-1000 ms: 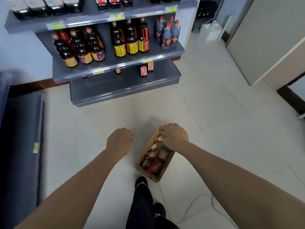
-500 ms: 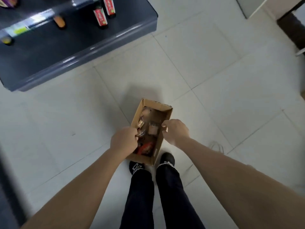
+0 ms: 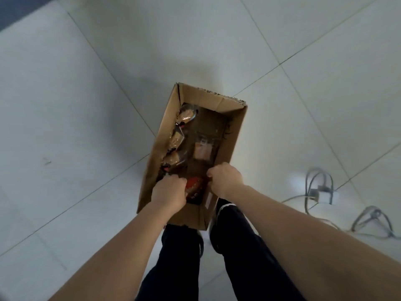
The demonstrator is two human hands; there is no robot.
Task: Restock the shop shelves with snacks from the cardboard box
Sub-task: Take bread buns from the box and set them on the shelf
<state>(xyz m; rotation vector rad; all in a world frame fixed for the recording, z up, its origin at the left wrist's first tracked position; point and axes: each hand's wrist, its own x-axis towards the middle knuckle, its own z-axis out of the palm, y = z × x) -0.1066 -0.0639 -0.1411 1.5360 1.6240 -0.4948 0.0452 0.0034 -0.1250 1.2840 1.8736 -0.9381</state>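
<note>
Cardboard, brown and open at the top: the box (image 3: 217,101) is stood on the tiled floor (image 3: 86,105), with its near end set against the person's shoes (image 3: 221,209). Its long axis is laid from that near end away and slightly to the right.

The snacks are found on the bottom of the box. Clear-wrapped pastries (image 3: 185,115) are ranged in a line along the left wall, from the far-left corner towards the near end. A pale packet (image 3: 202,151) is laid close to the right wall, about midway along it. A red packet (image 3: 194,185) is lodged at the near end, its length roughly in line with the box.

The left hand (image 3: 170,193) is lowered inside the near-left corner, just beside the red packet's left edge. Its fingers are curled downward and are hidden behind the back of the hand, so it cannot be told whether anything is held. The right hand (image 3: 226,181) is placed across the rim of the right wall, fingers curled over it; this is judged to be a steadying grip on the box.

The red packet is flanked by both hands, and the left is judged the nearer and the likelier to lift it. No shelf is shown. A cable (image 3: 312,192) is noted on the floor, well to the right of the box.
</note>
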